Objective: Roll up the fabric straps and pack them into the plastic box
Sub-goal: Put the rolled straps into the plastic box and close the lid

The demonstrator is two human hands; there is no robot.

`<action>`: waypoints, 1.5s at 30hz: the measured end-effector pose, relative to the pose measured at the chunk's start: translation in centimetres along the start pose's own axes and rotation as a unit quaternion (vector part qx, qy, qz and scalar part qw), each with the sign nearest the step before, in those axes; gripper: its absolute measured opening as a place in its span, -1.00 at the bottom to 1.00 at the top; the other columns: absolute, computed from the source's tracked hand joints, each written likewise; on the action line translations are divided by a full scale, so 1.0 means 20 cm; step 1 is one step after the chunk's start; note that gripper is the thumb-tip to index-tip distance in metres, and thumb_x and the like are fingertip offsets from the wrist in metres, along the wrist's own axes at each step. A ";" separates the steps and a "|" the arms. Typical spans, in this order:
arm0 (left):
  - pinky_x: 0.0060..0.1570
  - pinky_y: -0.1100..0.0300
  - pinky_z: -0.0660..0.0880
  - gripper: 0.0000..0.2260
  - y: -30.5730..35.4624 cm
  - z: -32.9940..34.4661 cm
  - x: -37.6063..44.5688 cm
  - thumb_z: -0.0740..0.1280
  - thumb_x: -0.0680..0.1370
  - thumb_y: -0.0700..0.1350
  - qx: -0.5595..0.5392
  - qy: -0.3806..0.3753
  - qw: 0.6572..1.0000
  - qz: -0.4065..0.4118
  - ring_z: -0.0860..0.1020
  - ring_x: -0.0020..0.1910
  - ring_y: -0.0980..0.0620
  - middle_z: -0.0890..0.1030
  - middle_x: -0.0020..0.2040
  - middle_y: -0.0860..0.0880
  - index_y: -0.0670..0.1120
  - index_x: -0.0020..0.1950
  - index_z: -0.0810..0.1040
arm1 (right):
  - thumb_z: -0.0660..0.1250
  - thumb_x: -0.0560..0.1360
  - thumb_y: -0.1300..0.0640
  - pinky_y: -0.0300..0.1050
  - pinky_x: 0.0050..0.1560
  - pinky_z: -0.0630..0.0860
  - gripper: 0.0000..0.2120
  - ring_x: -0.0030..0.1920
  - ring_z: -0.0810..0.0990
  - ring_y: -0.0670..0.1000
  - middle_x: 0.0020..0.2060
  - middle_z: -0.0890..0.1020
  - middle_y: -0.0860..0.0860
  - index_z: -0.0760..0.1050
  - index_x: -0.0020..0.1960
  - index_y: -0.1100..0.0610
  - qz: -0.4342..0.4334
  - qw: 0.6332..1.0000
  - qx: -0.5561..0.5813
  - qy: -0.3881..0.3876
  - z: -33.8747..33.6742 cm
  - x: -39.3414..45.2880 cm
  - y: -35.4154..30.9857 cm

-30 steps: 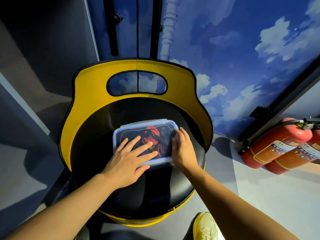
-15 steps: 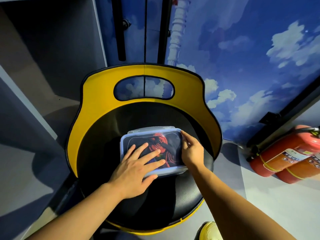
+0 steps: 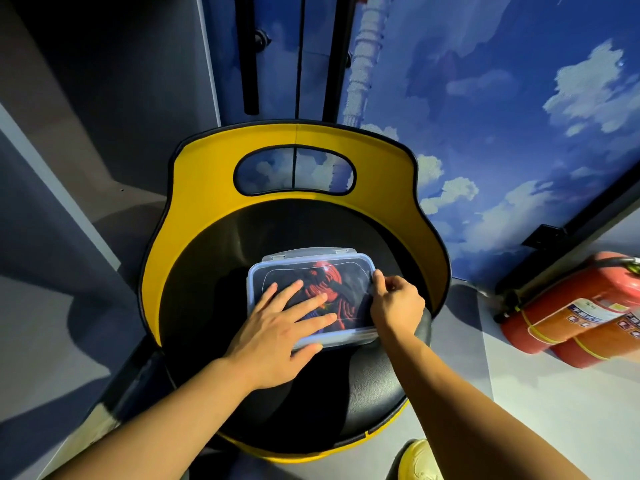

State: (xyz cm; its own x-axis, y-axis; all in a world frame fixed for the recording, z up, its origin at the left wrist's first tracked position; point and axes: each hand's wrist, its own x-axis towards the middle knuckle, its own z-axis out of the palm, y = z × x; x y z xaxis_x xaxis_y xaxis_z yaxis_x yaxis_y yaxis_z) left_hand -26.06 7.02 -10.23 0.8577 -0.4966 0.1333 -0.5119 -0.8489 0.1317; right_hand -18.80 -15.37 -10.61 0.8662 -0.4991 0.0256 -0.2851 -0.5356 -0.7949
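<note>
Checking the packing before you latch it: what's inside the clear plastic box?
Through the lid of the clear plastic box, red fabric straps show among dark ones. The left hand, flat on the lid, covers the contents beneath it.

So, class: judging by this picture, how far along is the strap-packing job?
Done: red fabric straps lie inside the clear plastic box, lid on. In hand: left hand presses the lid flat; right hand works the right-side latch. Left: the other latches' state is unclear.
</note>
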 end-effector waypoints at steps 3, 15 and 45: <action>0.53 -0.20 -0.01 -0.53 0.00 0.00 0.00 0.15 0.58 0.26 -0.006 -0.003 1.000 0.001 0.12 0.61 -0.09 0.22 0.59 0.22 0.29 0.51 0.32 | 0.30 0.59 -0.13 -0.09 -0.14 0.39 -0.64 -0.11 0.63 0.19 -0.24 0.70 0.12 0.65 -0.17 0.11 0.001 1.000 -0.016 0.001 0.00 0.00 -0.01; 0.60 -0.04 -0.10 -0.32 -0.06 0.03 -0.01 0.03 0.60 0.36 0.012 -0.026 1.000 -0.012 -0.16 0.62 0.09 -0.04 0.65 0.15 0.11 0.65 -0.01 | 0.18 0.65 0.02 0.01 -0.05 0.46 -0.77 0.00 0.59 0.22 -0.06 0.64 0.13 0.57 0.11 0.08 -0.102 0.990 -0.093 -0.028 0.01 0.02 0.00; 0.58 0.05 0.05 -0.49 -0.19 -0.07 0.31 0.10 0.68 0.10 -0.079 -0.001 0.978 -0.191 0.15 0.59 -0.03 0.26 0.59 -0.04 -0.11 0.58 0.25 | 0.02 0.63 -0.15 0.12 0.55 0.15 -0.42 0.56 0.22 0.16 0.52 0.35 0.09 0.34 0.50 0.17 -0.405 0.843 -0.258 -0.241 0.09 0.09 -0.18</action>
State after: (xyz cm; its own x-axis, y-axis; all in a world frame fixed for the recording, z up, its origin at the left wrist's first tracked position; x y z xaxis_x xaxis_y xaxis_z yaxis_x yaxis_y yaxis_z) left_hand -18.87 7.36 -8.48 0.9880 -0.1489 0.0419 -0.1544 -0.9344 0.3210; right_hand -15.49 -13.01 -8.79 0.8937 0.4405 0.0849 0.4466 -0.8556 -0.2617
